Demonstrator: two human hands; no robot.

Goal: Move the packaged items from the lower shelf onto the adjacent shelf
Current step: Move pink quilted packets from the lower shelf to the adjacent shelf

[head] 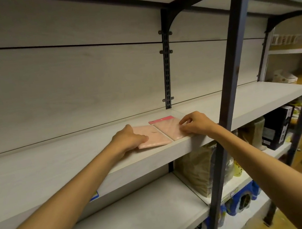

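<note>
Two flat pink packages lie side by side on the pale wooden shelf (57,164) near its front edge. My left hand (128,139) rests on the left package (157,139), thumb along its near side and fingers curled over its left edge. My right hand (195,123) pinches the right edge of the right package (169,129), which has a red header strip at its far end. The two packages touch along a shared edge.
A dark metal upright (235,66) stands just right of my right arm. On the lower shelf (139,211) to the right sit brown wrapped bundles (196,167) and a black box (277,129). Blue packs (240,200) lie below. A slotted bracket (166,70) runs up the back panel.
</note>
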